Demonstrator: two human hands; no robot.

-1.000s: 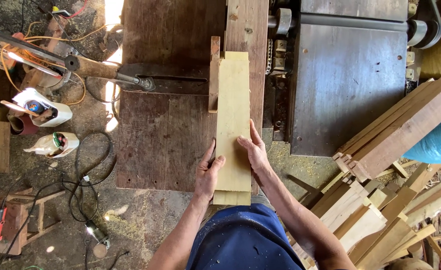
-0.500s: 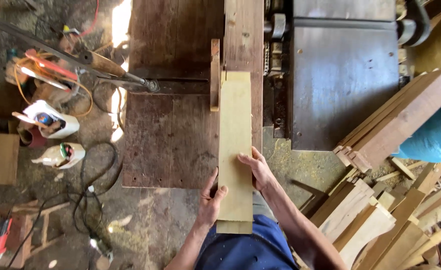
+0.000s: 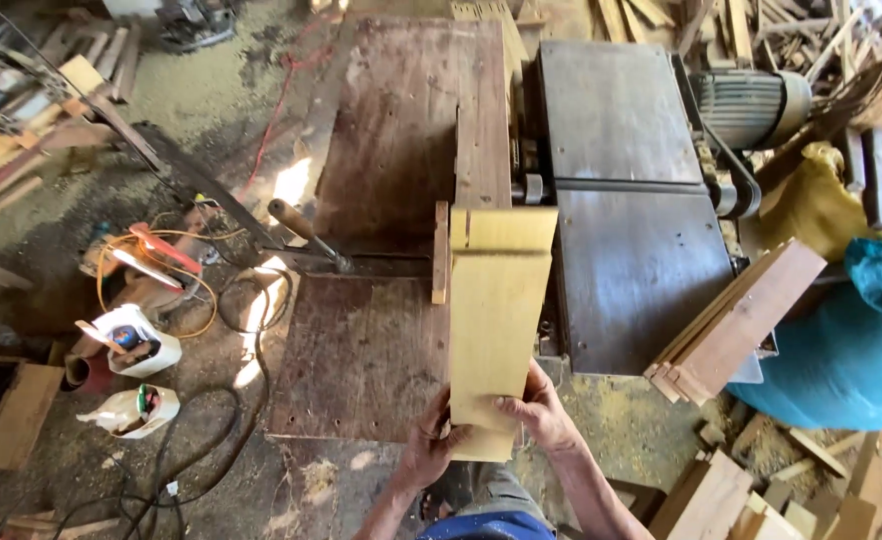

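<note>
- As I looked down from the head camera, my left hand (image 3: 429, 445) and right hand (image 3: 538, 410) both gripped the near end of a pale wooden board (image 3: 496, 330).
- Its long axis ran straight away from my hands, the far end reaching across the dark saw table (image 3: 381, 180).
- My right hand lay flat on the board's near face, fingers curled over it; my left clasped the near left corner.
- Neither hand sat clearly closer to the far end, though the right rested slightly further up.
- Stacked planks (image 3: 736, 320) lay off beyond my right hand.
</note>
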